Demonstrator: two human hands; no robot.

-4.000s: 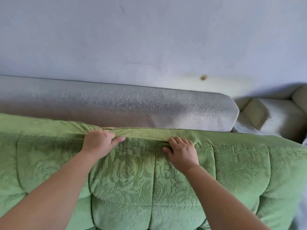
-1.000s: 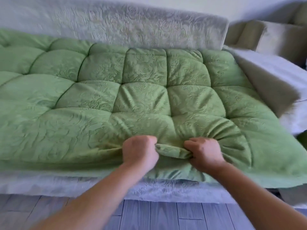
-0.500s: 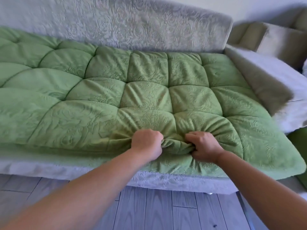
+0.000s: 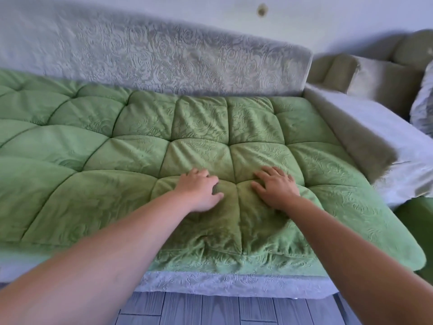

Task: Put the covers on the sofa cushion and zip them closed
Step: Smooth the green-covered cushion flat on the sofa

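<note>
In your head view, the green cushion (image 4: 121, 146) lies flat on the sofa seat. Its long axis runs side to side along the grey backrest (image 4: 164, 57), and its far edge meets the backrest's foot. Your left hand (image 4: 199, 192) and right hand (image 4: 275, 190) rest palm-down on it, fingers loosely spread and pinching nothing. They sit side by side, well forward of the backrest, neither one nearer it. The cover seems to enclose the filling fully. No zip shows, so I judge it runs along a hidden edge; you would need to check the front one, farthest from the backrest.
</note>
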